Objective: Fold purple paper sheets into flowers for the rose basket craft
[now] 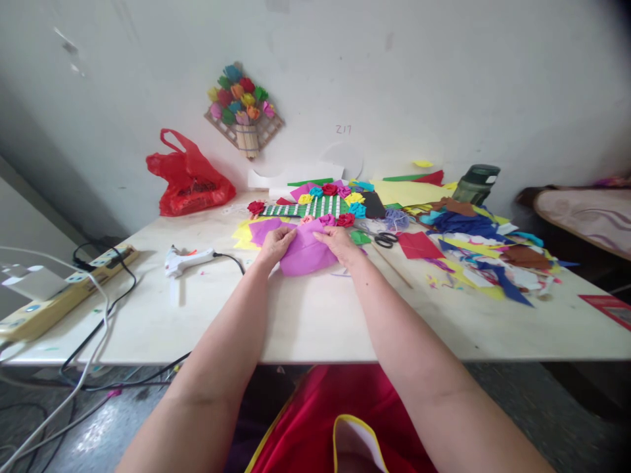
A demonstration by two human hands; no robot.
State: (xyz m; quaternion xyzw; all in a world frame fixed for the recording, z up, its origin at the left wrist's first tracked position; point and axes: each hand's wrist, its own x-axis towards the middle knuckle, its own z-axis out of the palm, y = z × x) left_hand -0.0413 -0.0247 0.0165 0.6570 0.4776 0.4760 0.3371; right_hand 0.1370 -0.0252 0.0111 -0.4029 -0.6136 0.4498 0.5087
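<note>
My left hand point(276, 243) and my right hand point(338, 242) both rest on a purple sheet of paper point(306, 255) lying on the white table point(315, 315). Each hand pinches an upper edge of the sheet, the fingers curled over it. Just behind the sheet lies a green-and-white striped craft piece point(308, 207) ringed with small paper flowers in red, yellow, blue and pink. More purple and yellow sheets point(249, 231) lie under my left hand.
A white glue gun point(187, 259) with a black cord lies left. Scissors point(384, 238) and a red square point(419, 245) lie right, beyond them a heap of coloured paper scraps point(483, 249). A red bag point(190, 177), a power strip point(64, 289) and a dark jar point(476, 184) stand around.
</note>
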